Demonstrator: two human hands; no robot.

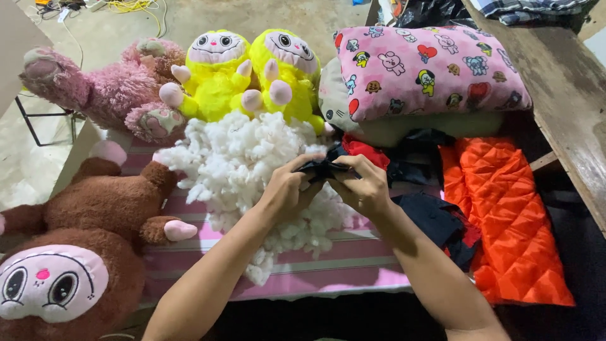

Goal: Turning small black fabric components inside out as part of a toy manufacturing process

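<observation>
Hands meet mid-bench: left hand (287,189) and right hand (365,187) both have fingers pinched on a small crumpled black fabric piece (323,168), held over the white fluffy stuffing pile (243,161), yellow plush toys (252,72) behind.

A small piece of black cloth (325,168) is being pinched between the fingertips of the left hand (287,192) and the right hand (363,186), which are meeting over it from either side. The cloth is looking dark, thin and crumpled, bunched into folds, with its ends sticking out sideways past the fingers. It is being held up just above a heap of white stuffing (243,167), near the middle of the pink striped surface, and is partly hiding behind the fingers.
</observation>
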